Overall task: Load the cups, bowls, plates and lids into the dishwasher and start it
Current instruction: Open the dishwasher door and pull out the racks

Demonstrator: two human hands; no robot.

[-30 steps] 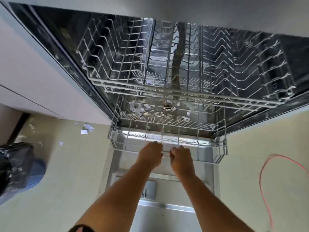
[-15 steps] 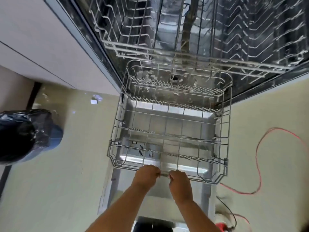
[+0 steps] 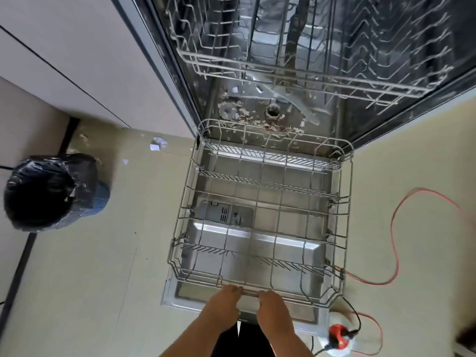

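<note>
The dishwasher stands open, its door (image 3: 313, 249) folded flat to the floor. The empty lower wire rack (image 3: 181, 222) is rolled out over the door. My left hand (image 3: 224, 304) and my right hand (image 3: 274, 309) sit side by side, both gripping the rack's front rail. The upper rack (image 3: 304, 76), also empty, is still inside the tub. On the tub floor (image 3: 260, 115) lie a spray arm and scattered flakes of debris. No cups, bowls, plates or lids are in sight.
A bin lined with a black bag (image 3: 49, 189) stands on the floor to the left. A red cable (image 3: 395, 228) loops across the floor on the right to a red plug (image 3: 340, 334) near the door's corner. Paper scraps (image 3: 157, 144) lie by the white cabinet.
Both hands have pulled the lower rack out of the tub and fully over the open door. The tub floor with its spray arm is now uncovered.
</note>
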